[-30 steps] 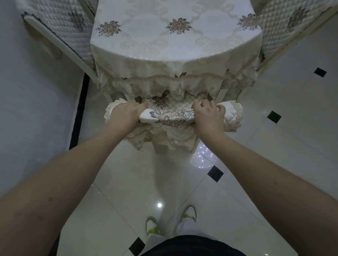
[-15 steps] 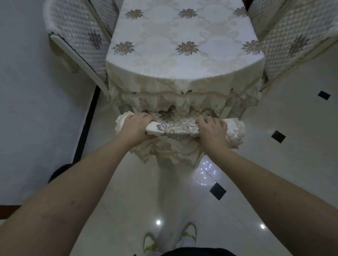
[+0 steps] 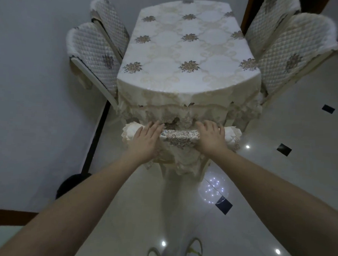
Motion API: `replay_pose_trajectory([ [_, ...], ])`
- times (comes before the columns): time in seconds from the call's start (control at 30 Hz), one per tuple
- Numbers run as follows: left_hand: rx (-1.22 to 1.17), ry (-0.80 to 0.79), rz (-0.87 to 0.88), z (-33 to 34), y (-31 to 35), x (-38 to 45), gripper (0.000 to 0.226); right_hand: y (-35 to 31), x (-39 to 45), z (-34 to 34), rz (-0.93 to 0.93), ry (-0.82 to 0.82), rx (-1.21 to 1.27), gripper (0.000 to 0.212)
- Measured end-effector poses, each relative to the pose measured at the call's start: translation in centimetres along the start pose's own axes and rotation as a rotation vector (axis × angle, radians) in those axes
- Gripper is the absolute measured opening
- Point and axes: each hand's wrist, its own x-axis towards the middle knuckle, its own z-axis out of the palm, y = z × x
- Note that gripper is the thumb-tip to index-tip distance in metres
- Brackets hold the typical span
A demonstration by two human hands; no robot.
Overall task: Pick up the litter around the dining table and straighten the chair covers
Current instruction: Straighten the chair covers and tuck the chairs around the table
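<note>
Both hands sit on the top rail of the nearest chair at the centre of the frame: the left hand (image 3: 147, 141) lies flat with fingers straight on the chair cover (image 3: 180, 136), while the right hand (image 3: 210, 138) has its fingers curled over the rail, gripping the fabric.

Behind them the desk (image 3: 188, 50) fills the upper middle under a flowered cloth. Two quilted chairs (image 3: 95, 51) stand at upper left and two more (image 3: 292, 46) at upper right. Their covers look seated and even, though the far sides are hidden.

No litter shows on the tiled floor (image 3: 289, 173), so that part seems done or out of view. Judging by the hands, this cover is the one being smoothed, probably near the finish.

Its long axis runs left to right across the frame, along the rail, with lace-edged ends at each side and its skirt hanging downward.
</note>
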Motion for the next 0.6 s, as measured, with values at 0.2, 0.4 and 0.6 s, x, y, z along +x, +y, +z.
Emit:
replay_pose_trajectory([
  [0.2, -0.054, 0.018, -0.002, 1.4, 3.2, -5.0, 0.098, -0.6, -6.7, 0.8, -0.145, 0.153, 0.105, 0.066],
  [0.4, -0.128, 0.01, -0.022, -0.8, 3.0, -4.5, 0.083, -1.0, -7.5, -0.1, -0.131, 0.011, 0.067, 0.065],
  [0.6, -0.03, -0.125, -0.064, -3.2, 4.0, -4.3, 0.075, -2.8, -7.7, -2.5, -0.031, -0.156, 0.003, 0.063],
])
